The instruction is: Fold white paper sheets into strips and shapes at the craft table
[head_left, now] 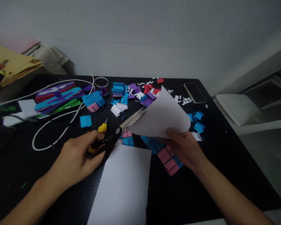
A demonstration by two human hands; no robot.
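My left hand [81,156] is closed round the black handles of a pair of scissors [131,121], whose blades point up and right. The blades reach the left edge of a curled white sheet [165,114]. That sheet is pinched at its lower edge by my right hand [184,143]. Below the blades a second white sheet [125,184] lies on the black table. Pink folded pieces [167,159] and blue ones [152,143] lie partly under my right hand. Beside my left hand is a yellow tool [102,127] with a metal tip, its lower part hidden by my fingers.
Bundled coloured strips [58,97] lie at the left, with a white cable [49,122] looped round them. Paper scraps [148,90] and folded blue pieces [119,89] spread along the back. A phone [194,92] rests at the back right; a white chair [239,107] stands beyond the table.
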